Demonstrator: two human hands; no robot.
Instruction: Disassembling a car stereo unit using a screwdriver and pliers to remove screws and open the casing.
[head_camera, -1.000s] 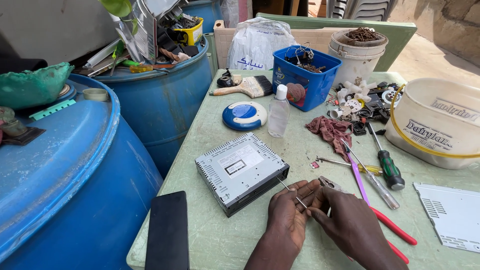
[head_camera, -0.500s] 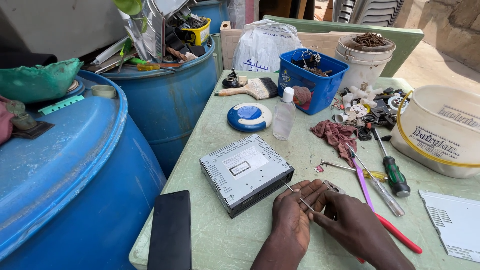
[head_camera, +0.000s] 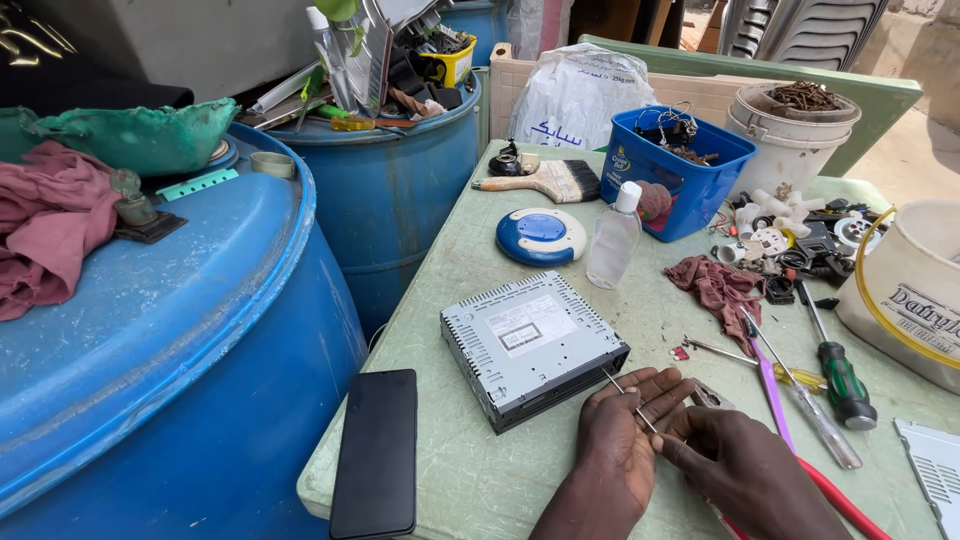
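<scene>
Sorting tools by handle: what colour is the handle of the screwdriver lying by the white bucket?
The screwdriver has a dark green handle with black parts, seen in the head view.

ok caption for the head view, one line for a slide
Both hands, left and right, hold a thin metal pin beside a grey car stereo on a cluttered green table.

The scene is lit by soft, bright daylight. No hard shadows are seen; only small, faint ones are cast under the hands and the grey metal box (head_camera: 532, 347) on the surface (head_camera: 470, 480). A pale shine is seen on the blue barrel (head_camera: 170, 330). Everything is sharp. Lines are bent a little at the edges, and the far top right is washed out.
</scene>
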